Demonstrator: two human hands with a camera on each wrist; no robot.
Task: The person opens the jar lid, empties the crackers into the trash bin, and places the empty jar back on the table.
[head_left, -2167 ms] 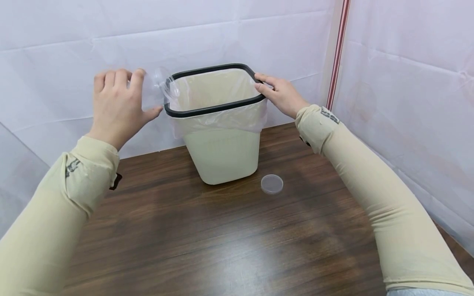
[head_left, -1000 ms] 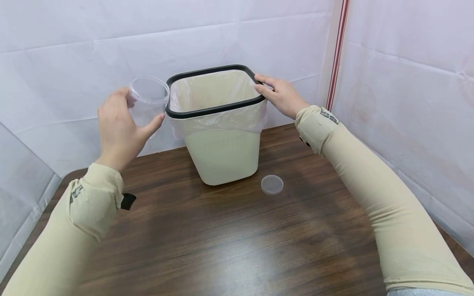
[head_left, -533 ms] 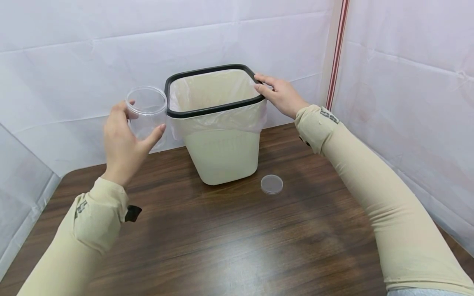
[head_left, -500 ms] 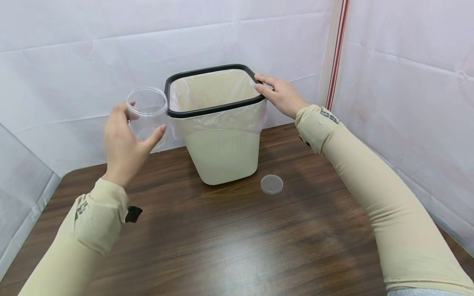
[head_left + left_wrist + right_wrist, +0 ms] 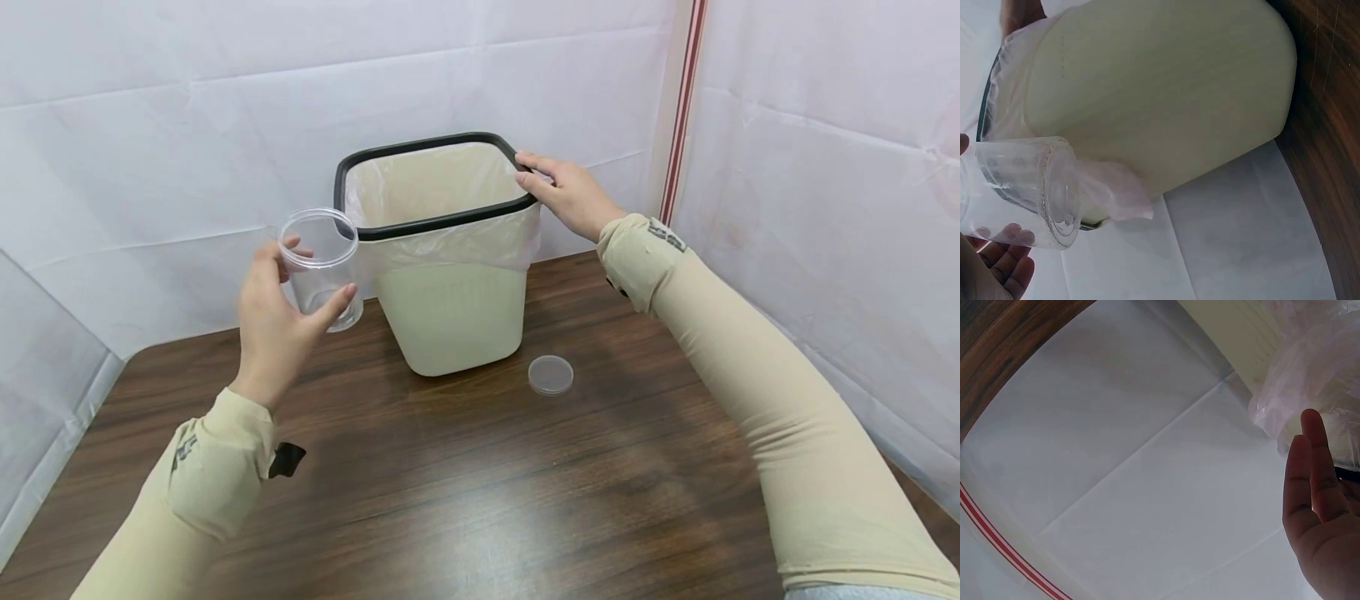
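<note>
My left hand (image 5: 276, 325) grips a clear plastic jar (image 5: 321, 271), thumb on one side and fingers on the other. The jar is held upright, lidless, in the air by the bin's left side; in the left wrist view its round base (image 5: 1063, 194) shows, and I see nothing inside. A cream trash bin (image 5: 453, 317) with a black rim (image 5: 435, 222) stands on the table, lined with a thin plastic bag (image 5: 465, 242). My right hand (image 5: 566, 193) rests on the rim's right side, several fingers fairly straight in the right wrist view. A clear round lid (image 5: 551, 374) lies before the bin.
The dark wood table (image 5: 450, 467) runs up to white sheeting (image 5: 225, 150) behind the bin and on both sides. A red-striped strip (image 5: 684, 117) marks the back right corner. The bin's floor is hidden from view.
My left hand has brought the jar, earlier tipped toward the bin's left rim, back upright, then lower and slightly right toward the bin. My right hand, the bin and the lid stay put.
</note>
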